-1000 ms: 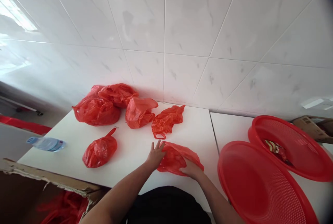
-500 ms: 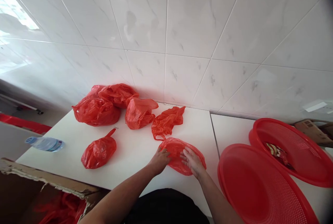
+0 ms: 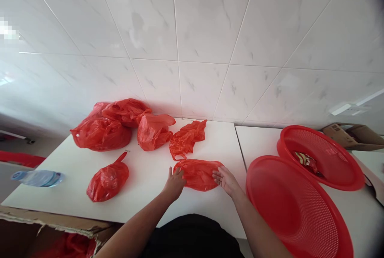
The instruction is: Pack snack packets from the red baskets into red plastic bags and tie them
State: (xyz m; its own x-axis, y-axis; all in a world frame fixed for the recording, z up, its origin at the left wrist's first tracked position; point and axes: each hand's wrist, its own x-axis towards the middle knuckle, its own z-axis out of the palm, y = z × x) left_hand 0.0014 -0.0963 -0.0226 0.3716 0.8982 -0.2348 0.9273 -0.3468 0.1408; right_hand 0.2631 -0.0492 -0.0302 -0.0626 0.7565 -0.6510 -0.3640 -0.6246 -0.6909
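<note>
A red plastic bag lies flattened on the white table in front of me. At its left end rests my left hand, thumb and fingers apart, the fingertips on the plastic. My right hand is at the opposite end, its fingers spread and touching or very near the bag's edge. Just behind this bag is a crumpled red plastic bag. A small tied red bag sits to the left, its knotted end pointing up and back.
Filled red bags stand against the tiled wall, with another red bag beside them. A water bottle lies far left. A cardboard box is front left. Red plastic baskets stand right, one holding small packets.
My hands have moved apart, from over the bag to its two ends. The bag now looks flatter and narrower from front to back. The view has shifted to the right.
</note>
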